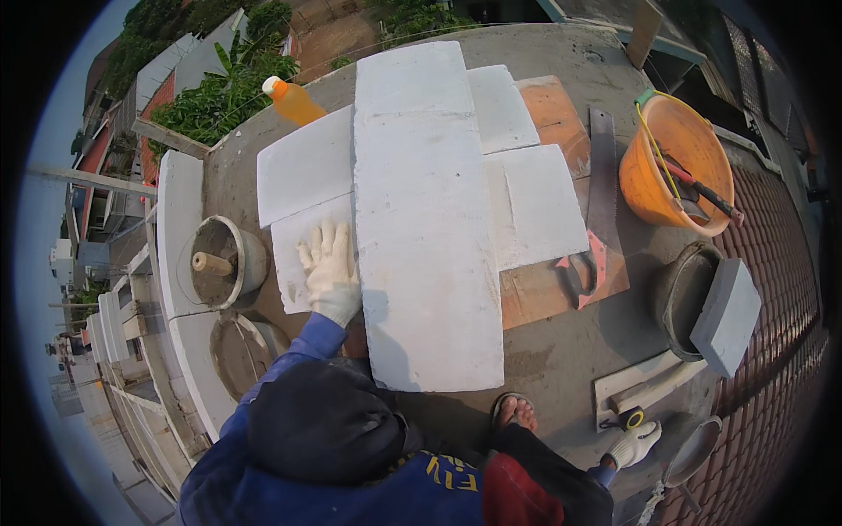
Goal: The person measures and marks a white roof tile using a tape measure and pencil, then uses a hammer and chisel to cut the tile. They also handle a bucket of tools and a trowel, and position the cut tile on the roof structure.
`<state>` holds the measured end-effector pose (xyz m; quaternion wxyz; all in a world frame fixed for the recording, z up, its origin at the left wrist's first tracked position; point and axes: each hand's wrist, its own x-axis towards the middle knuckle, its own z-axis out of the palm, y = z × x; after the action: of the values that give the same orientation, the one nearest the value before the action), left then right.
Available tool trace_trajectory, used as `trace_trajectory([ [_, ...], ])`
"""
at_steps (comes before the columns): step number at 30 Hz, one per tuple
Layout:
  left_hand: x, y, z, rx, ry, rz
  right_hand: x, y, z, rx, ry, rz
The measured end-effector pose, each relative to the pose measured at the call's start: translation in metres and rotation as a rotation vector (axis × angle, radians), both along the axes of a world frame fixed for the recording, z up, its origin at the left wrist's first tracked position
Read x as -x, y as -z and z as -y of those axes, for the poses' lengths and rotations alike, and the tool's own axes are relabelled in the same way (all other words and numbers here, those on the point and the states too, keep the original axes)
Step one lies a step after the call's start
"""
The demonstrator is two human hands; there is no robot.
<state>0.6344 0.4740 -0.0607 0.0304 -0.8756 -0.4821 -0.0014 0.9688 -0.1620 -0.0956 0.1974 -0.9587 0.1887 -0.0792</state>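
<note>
My left hand (331, 276), in a white knit glove, lies flat with fingers spread on a white block (311, 237) left of centre. A long white block (425, 219) rests across the stack beside it, overlapping other pale blocks (535, 206). Low on the right, my gloved right hand (635, 444) reaches out with its fingers extended. Next to it is a black-and-yellow tape measure (631, 419), close to a wooden float (653, 386); whether the fingers touch the tape is unclear.
An orange bucket (675, 158) holds a red-handled tool (697, 186). A handsaw (602, 193) lies on a brown board (561, 298). Mortar buckets (254, 263) stand at left, another (671, 298) at right beside a block piece (728, 317). An orange bottle (296, 103) is behind. Roof tiles (781, 289) border the right.
</note>
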Motion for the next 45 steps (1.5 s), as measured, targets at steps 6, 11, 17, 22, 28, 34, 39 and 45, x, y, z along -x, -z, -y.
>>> trace_trajectory([
  [6, -0.004, -0.016, 0.011, -0.024, 0.041, 0.163, 0.018, -0.078, -0.153, -0.386, -0.402, 0.025],
  [11, -0.003, -0.036, 0.009, 0.082, 0.047, 0.276, 0.019, -0.097, -0.252, -0.537, -0.818, -0.109],
  [17, 0.025, -0.036, 0.017, 0.169, 0.095, 0.579, 0.034, -0.114, -0.331, -0.678, -1.056, -0.4],
  [22, 0.07, -0.031, 0.029, 0.145, 0.033, 0.699, 0.021, -0.118, -0.35, -0.654, -1.089, -0.443],
  [28, 0.094, -0.05, 0.019, 0.052, -0.297, 0.859, -0.009, -0.13, -0.37, -0.665, -1.057, -0.305],
  [34, 0.065, -0.077, -0.002, 0.268, -0.433, 1.095, -0.005, -0.135, -0.389, -0.706, -0.979, -0.426],
  [39, 0.049, -0.078, -0.03, 0.216, -0.274, 0.932, 0.061, -0.116, -0.375, -0.774, -0.864, -0.714],
  [45, 0.024, -0.079, -0.084, 0.249, -0.424, 0.967, 0.072, -0.102, -0.354, -0.772, -0.94, -0.997],
])
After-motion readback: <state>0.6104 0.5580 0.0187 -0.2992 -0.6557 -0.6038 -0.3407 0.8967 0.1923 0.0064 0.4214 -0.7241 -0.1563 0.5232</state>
